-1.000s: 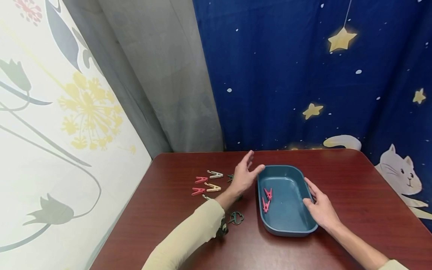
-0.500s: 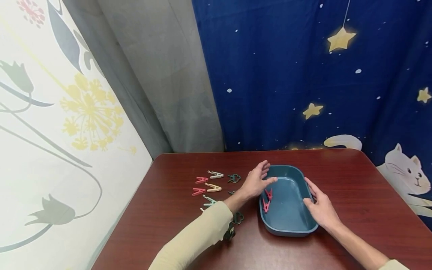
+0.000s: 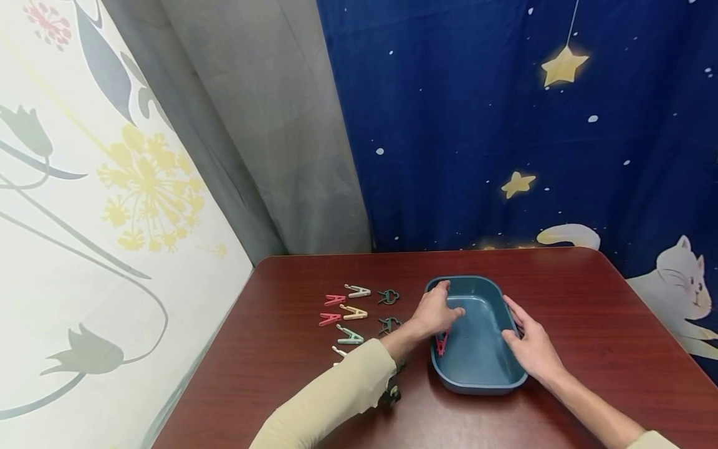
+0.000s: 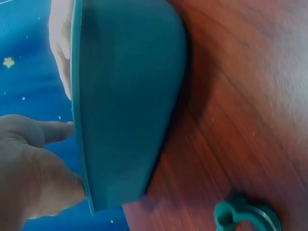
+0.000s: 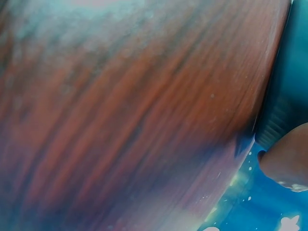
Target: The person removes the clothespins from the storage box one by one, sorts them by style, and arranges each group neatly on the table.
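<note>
A blue-green plastic tub (image 3: 481,355) sits on the table. My right hand (image 3: 531,349) holds its right rim, thumb over the inside and fingers along the outer wall. My left hand (image 3: 436,312) reaches over the left rim, its thumb and forefinger spread apart inside the tub. Just below that hand lies a pink clothespin (image 3: 442,343); a second pink one is hidden under the hand. In the left wrist view the thumb (image 4: 57,131) shows above the rim, while the other fingers are behind the tub wall (image 4: 125,96).
Left of the tub lie pink clothespins (image 3: 330,318), a cream one (image 3: 354,312), a mint one (image 3: 350,335) and white ones (image 3: 358,291). Dark green cloud-shaped clips (image 3: 388,297) lie between them and the tub. The wooden table (image 3: 589,312) ends at a blue star-patterned curtain (image 3: 477,125).
My left hand has moved right and down, from beside the tub's far left corner to inside its left rim, covering one pink clothespin. The right hand has stayed at the rim.
</note>
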Available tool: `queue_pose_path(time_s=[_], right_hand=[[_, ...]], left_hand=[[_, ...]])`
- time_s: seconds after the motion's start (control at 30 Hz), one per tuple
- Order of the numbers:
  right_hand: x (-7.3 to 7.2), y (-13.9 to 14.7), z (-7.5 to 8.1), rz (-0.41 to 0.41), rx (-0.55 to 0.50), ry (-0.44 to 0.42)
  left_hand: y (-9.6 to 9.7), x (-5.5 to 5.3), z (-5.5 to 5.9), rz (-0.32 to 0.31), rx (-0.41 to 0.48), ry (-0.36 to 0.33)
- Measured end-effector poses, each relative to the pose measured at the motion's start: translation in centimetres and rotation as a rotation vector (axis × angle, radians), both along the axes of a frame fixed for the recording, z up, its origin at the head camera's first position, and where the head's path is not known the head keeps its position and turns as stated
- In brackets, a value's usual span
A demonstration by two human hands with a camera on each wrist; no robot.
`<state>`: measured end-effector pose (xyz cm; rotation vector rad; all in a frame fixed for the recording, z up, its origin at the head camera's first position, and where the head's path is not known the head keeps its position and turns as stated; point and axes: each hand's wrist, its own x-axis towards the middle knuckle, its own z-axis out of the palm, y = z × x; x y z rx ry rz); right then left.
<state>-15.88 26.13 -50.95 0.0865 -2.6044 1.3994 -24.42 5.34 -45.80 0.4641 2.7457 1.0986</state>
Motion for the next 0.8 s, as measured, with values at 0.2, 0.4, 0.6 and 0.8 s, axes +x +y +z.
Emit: queue_pose_path(time_s=[0.2, 0.4, 0.6, 0.8], right_hand=[[0.0, 0.0, 0.0, 0.002, 0.012, -0.001], [0.0, -0.2, -0.1, -0.004, 0.015, 0.021], [0.0, -0.3, -0.2, -0.006, 0.006, 0.070], [0.0, -0.2, -0.2, -0.013, 0.010, 0.072]], left_hand=[[0.8, 0.8, -0.1, 0.062, 0.028, -0.006], [1.5, 1.5, -0.7, 0.112, 0.087, -0.019], [1.8, 2.4, -0.8, 0.157, 0.137, -0.001], [2.0, 2.4, -1.1, 0.151, 0.102, 0.020]])
